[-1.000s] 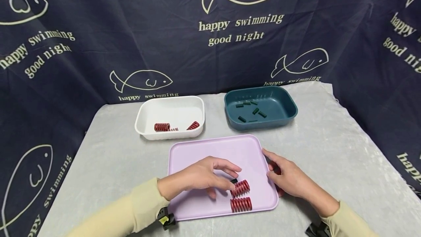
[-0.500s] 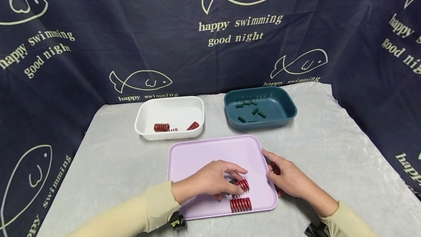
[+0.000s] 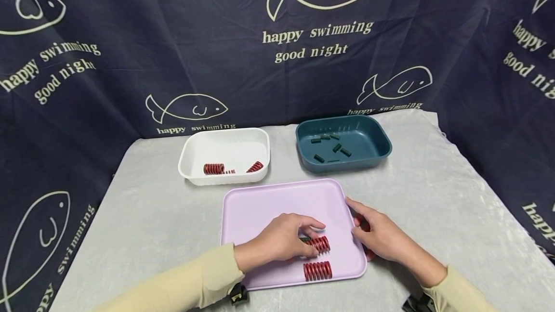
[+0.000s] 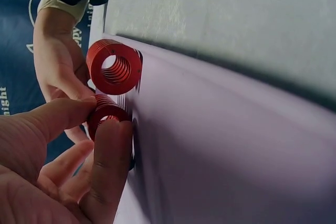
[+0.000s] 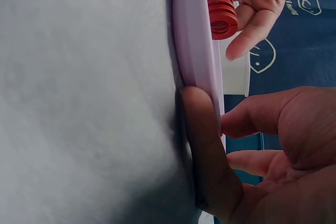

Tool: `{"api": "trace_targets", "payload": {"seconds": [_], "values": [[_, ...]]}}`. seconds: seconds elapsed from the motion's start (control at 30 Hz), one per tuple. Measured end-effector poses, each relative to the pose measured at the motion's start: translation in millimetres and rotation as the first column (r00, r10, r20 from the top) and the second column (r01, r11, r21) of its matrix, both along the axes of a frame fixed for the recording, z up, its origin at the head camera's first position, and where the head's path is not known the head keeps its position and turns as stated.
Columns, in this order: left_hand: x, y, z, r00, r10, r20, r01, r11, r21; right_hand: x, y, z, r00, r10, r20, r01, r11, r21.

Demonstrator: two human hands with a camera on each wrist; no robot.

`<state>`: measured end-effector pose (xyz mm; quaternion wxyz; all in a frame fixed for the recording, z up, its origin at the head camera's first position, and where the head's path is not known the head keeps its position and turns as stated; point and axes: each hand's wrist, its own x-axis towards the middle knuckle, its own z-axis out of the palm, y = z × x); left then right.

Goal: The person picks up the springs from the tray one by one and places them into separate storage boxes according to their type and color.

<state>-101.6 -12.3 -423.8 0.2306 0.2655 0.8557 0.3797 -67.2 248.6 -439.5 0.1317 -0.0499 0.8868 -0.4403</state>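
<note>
On the lilac tray (image 3: 269, 201), my left hand (image 3: 279, 240) pinches a red coil spring (image 3: 321, 244) between thumb and fingers. The left wrist view shows the thumb on one side of this spring (image 4: 100, 109) and a finger across its open end. A second red spring (image 3: 318, 270) lies parallel to it, nearer the tray's front edge. Just behind the pinched spring, a small dark green spring (image 3: 306, 240) is partly hidden by my left hand. My right hand (image 3: 383, 235) grips the tray's right rim, its thumb against the outer wall in the right wrist view.
Behind the tray at left stands a white bin (image 3: 236, 141) with several red springs along its near side. A teal bin (image 3: 366, 143) with several small dark green springs stands at the back right. A dark blue printed curtain (image 3: 243, 61) surrounds the table (image 3: 151, 215).
My left hand has moved right and slightly down, its thumb and fingers closing around the upper red spring. The right hand has stayed on the tray's rim.
</note>
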Motion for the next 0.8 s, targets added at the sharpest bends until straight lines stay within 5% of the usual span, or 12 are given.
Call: {"api": "trace_targets", "payload": {"seconds": [0.37, 0.8], "values": [[-6.2, -13, -0.1, 0.980, 0.046, 0.192, -0.078, 0.984, 0.158, 0.4, 0, 0.0, 1.000, 0.002, -0.006, -0.002, 1.000, 0.001], [-17.5, -29, 12.4, 0.961, 0.060, 0.271, -0.124, 0.966, 0.225, 0.0, 0, 1.0, 1.000, 0.011, -0.019, -0.010, 0.999, 0.037]]}}
